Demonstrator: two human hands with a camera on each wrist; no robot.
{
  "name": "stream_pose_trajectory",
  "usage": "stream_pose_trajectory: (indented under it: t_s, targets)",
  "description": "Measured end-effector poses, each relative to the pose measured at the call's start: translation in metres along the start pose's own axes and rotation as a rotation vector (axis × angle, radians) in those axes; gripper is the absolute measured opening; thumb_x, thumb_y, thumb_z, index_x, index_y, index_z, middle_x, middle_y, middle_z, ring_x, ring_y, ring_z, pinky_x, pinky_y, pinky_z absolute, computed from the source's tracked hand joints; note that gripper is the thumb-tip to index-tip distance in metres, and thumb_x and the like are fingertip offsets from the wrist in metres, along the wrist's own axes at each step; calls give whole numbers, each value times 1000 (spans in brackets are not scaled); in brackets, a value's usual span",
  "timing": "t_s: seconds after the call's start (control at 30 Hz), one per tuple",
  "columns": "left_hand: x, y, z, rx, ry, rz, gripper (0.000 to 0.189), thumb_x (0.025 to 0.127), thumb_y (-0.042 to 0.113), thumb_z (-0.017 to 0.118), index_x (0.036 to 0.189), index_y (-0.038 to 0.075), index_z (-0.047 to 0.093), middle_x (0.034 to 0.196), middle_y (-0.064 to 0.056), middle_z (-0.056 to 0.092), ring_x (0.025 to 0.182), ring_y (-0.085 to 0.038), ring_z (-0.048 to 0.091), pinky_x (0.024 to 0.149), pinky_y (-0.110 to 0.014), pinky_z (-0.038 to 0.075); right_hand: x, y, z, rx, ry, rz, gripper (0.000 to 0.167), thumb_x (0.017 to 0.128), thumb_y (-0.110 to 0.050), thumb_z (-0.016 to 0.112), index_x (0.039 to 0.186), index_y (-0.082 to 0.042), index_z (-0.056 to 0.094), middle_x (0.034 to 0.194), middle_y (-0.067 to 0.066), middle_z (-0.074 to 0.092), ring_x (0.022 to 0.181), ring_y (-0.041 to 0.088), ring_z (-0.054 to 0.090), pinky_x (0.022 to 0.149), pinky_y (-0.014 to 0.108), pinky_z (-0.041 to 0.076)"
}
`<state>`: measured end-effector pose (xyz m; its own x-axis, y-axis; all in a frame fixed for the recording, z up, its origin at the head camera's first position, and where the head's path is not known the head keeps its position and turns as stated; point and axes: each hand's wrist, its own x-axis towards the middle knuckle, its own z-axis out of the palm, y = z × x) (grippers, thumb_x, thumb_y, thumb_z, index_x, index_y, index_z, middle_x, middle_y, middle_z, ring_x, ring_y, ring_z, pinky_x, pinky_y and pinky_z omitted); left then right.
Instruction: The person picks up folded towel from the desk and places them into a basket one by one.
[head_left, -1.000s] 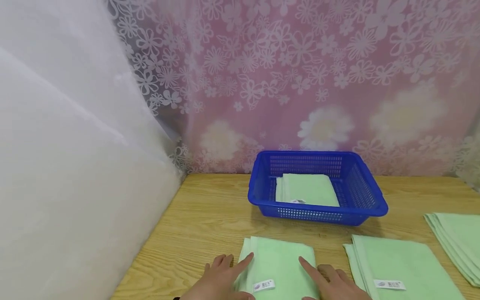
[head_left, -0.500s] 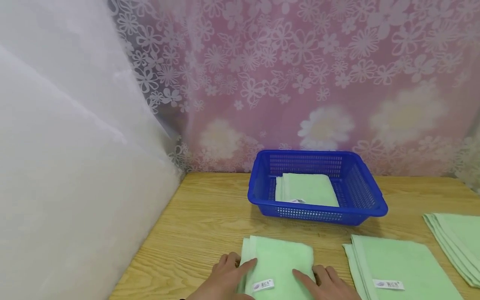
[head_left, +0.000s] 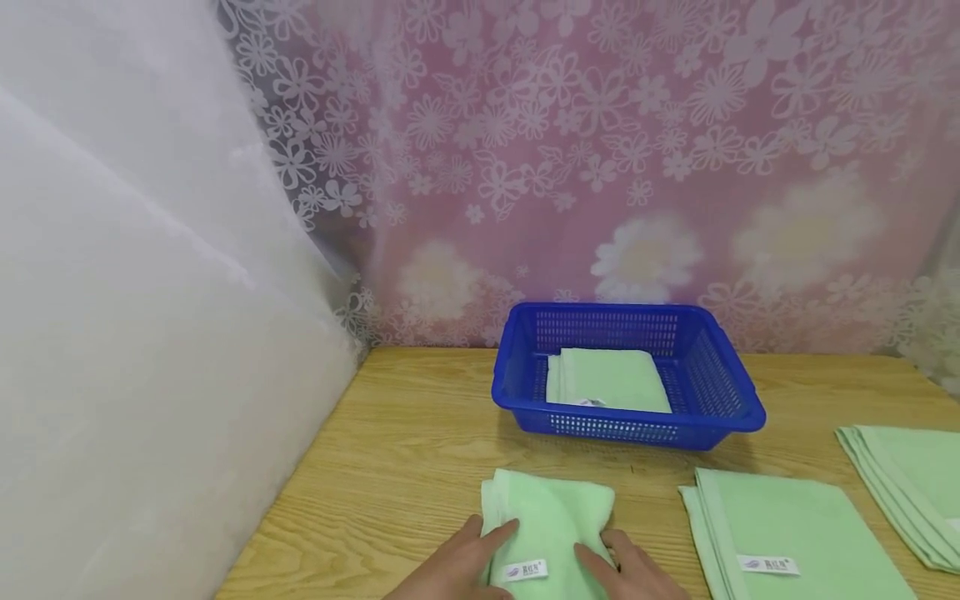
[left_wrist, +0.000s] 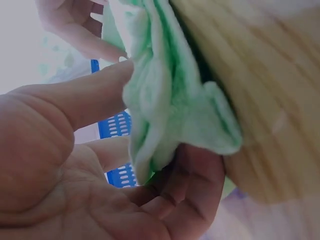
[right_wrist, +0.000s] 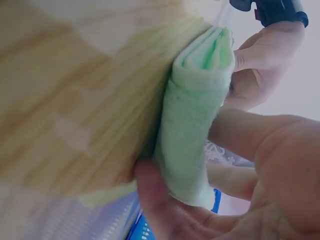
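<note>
A folded light-green towel (head_left: pixel 551 517) with a small white printed label lies on the table at front centre, its top surface bulging between my hands. My left hand (head_left: pixel 461 565) grips its left side. In the left wrist view, the fingers (left_wrist: pixel 192 195) curl beneath the folded layers, with the thumb against the near edge. My right hand (head_left: pixel 633 575) holds the opposite side. The right wrist view has the fingers (right_wrist: pixel 152 187) tucked under the rounded fold of the towel (right_wrist: pixel 190 130). Both index fingers lie on top of the cloth in the head view.
A blue plastic basket (head_left: pixel 517 418) with a folded green towel (head_left: pixel 618 379) inside stands behind my hands. To the right lie two more folded towels, a labelled one (head_left: pixel 802 521) and another (head_left: pixel 911 475) at the frame edge. A white sheet (head_left: pixel 150 333) hangs at left; a flowered curtain (head_left: pixel 465 192) hangs behind.
My right hand has moved left, bringing its grip inward, and the towel between my hands has narrowed and bulged up. Fingers have slipped under its sides. The basket and other towels stay put.
</note>
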<state>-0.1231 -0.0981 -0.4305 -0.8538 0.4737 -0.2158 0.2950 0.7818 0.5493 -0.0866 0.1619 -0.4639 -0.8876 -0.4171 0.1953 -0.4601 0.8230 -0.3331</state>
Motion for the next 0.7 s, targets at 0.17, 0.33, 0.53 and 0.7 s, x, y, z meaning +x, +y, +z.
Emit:
stream_pose_trajectory:
  t_s: [0.17,0.33,0.53,0.7]
  targets:
    - [-4,2,3,-16,6,-1,74,84,26,81,149,18,49,147,-33,37,123,-44,54,98,-50,49,-2,-8,-2,53,14,37,75,77,-73,68,125,-15,69,121,2,48,51,-2,33,45,20,31]
    - [-16,5,-3,75,31,74,78,83,35,82,150,14,47,137,-23,42,85,-22,62,77,-32,54,-5,-17,-6,50,52,55,71,77,-72,69,121,-17,72,118,-3,47,51,-3,31,45,18,30]
    - [-36,14,-17,94,1,73,90,80,56,78,153,19,43,131,-17,41,66,-13,52,64,-28,49,-12,-30,-7,12,296,-24,54,73,-61,80,111,-23,77,112,-10,50,54,-10,26,45,10,26]
    - [-48,23,-29,94,-3,93,87,83,55,75,155,20,41,127,-13,39,63,-12,49,61,-25,46,-12,-34,-26,80,175,-14,60,76,-62,78,120,-23,73,119,-6,49,57,-10,31,48,12,30]
